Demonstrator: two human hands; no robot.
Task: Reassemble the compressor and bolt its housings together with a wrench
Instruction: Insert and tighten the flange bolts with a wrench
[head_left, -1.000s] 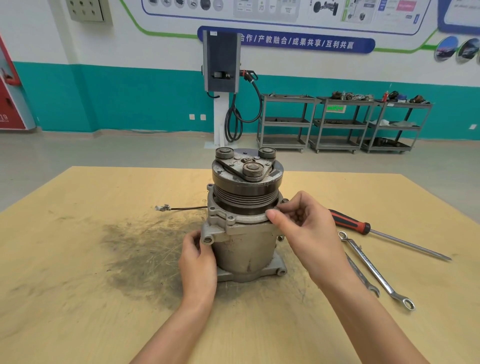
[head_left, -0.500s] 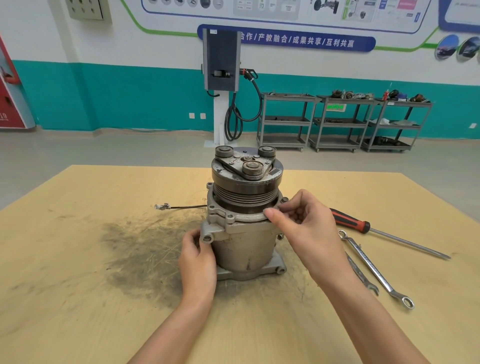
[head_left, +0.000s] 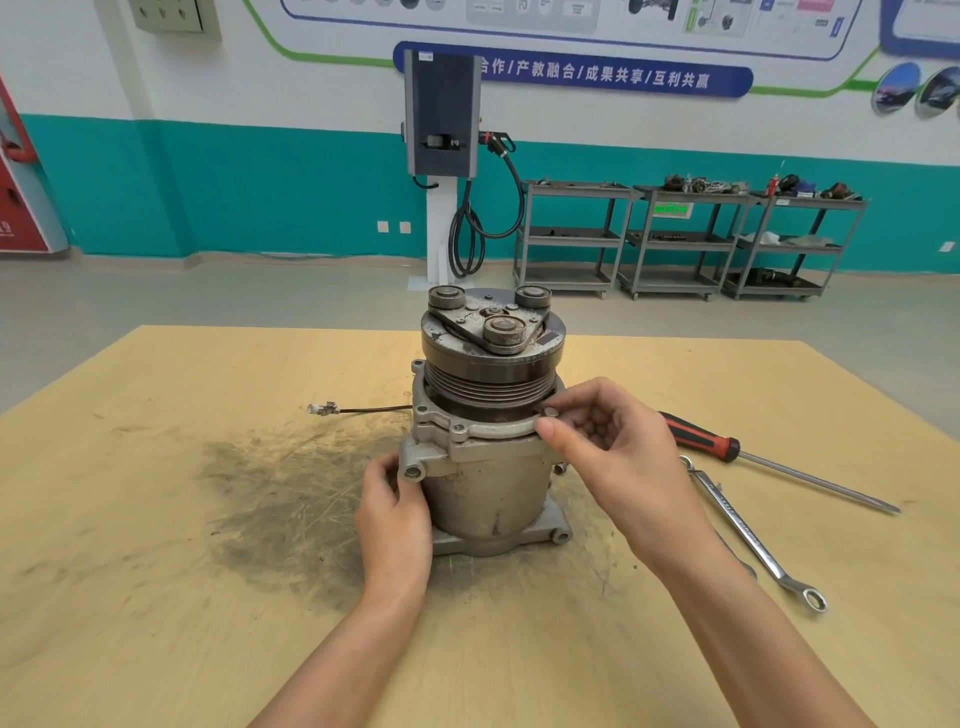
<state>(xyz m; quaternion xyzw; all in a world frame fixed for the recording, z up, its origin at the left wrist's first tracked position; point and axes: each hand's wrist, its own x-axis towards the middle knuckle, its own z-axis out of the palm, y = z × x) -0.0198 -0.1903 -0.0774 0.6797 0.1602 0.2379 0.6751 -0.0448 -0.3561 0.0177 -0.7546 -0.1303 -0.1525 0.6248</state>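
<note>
Compressor (head_left: 488, 467) at frame centre: heavy, rigid, greasy metal. Left hand (head_left: 392, 512) gripping its side lug; right hand (head_left: 602, 441) pinching bolt (head_left: 549, 412) at flange.

Dull cast metal on scuffed wood
The compressor (head_left: 485, 467) is matt grey metal with a dark ribbed pulley (head_left: 491, 379); right of it, a glossy chrome wrench (head_left: 753, 535); the wooden table (head_left: 156, 545) looks grease-smudged
</note>
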